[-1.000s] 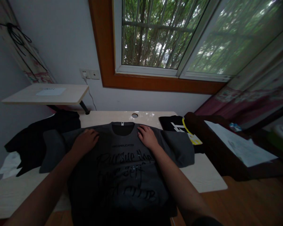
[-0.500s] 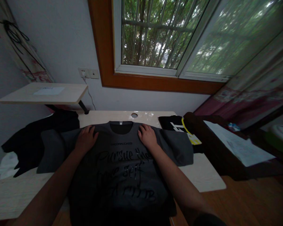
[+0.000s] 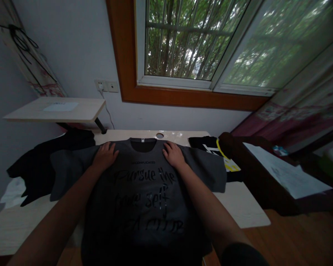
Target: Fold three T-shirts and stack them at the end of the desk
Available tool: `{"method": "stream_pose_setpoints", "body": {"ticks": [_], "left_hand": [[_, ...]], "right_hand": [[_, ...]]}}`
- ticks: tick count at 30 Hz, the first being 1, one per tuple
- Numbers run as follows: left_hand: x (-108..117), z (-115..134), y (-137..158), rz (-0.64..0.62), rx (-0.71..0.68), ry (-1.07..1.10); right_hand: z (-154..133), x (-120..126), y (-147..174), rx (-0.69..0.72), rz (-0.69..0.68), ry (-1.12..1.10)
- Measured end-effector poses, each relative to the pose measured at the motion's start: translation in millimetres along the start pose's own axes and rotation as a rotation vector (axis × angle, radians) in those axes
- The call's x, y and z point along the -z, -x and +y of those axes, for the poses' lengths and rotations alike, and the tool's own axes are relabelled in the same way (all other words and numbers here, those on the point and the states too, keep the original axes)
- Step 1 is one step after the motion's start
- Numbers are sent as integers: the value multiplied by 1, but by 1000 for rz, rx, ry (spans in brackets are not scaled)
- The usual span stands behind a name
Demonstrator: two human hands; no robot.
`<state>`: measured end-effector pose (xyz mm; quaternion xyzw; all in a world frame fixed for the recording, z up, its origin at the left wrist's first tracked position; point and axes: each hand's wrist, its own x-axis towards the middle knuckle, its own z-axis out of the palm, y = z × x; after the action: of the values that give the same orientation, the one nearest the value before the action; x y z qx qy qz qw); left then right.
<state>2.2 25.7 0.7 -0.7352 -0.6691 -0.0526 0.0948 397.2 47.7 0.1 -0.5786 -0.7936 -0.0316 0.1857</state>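
A dark grey T-shirt (image 3: 144, 192) with black lettering lies spread face up, its collar toward the wall and its lower part hanging over the near table edge. My left hand (image 3: 105, 155) rests on the shirt's left shoulder area, fingers stretched and lying on the cloth. On the other shoulder lies my right hand (image 3: 174, 153), palm down with its fingers somewhat apart. Both sleeves are spread outward. The collar, with a small white label, sits between the two hands.
The pale table (image 3: 244, 203) carries black clothing (image 3: 58, 155) at left and a folded black garment with yellow and white print (image 3: 208, 144) at right. A raised shelf (image 3: 86, 112) stands at back left. Beside the table is a dark brown covered surface (image 3: 263, 181) with a paper sheet (image 3: 288, 171).
The T-shirt's collar has shifted slightly toward the wall, nearer the round table hole. Both hands have moved a little the same way, still on the shoulders. The view has turned slightly.
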Motion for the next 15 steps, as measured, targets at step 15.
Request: {"method": "stream_pose_setpoints", "body": {"ticks": [15], "left_hand": [[15,92,1,-58,-32,115]], "right_hand": [[-50,0,16,-98,-72,-43]]}}
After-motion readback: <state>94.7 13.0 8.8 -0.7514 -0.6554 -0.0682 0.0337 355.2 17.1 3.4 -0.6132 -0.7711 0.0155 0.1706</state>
